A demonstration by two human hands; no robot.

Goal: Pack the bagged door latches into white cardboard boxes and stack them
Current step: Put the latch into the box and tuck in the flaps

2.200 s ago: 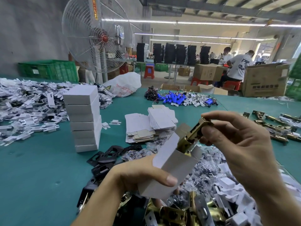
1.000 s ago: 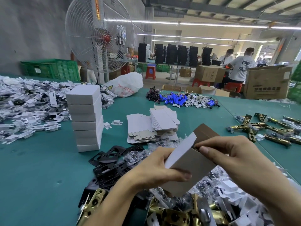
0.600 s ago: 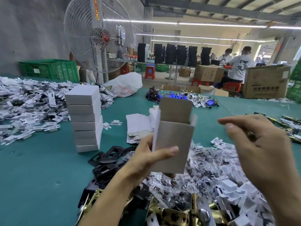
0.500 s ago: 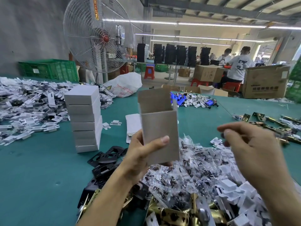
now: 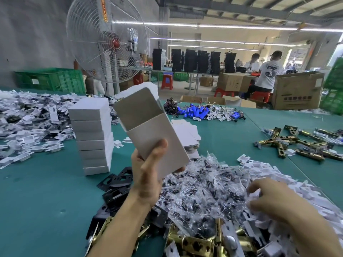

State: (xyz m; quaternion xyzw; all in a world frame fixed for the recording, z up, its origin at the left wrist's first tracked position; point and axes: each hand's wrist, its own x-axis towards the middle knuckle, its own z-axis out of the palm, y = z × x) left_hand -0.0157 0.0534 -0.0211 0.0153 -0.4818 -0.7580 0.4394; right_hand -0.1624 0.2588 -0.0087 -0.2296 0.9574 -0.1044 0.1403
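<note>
**A:** Big green table [image 5: 37, 191], with free surface at eight o'clock. The stack of white boxes [image 5: 92, 136] stands at ten.

**B:** The open box [image 5: 157, 134] is up at centre, long axis tilted, flap end towards eleven.

**A:** The left hand [image 5: 148, 175] grips its lower end, thumb on the face.

**B:** The right hand [image 5: 269, 197] is at four o'clock, fingers curled on the bag pile [image 5: 204, 184]. Holding anything? Can't tell.
</note>
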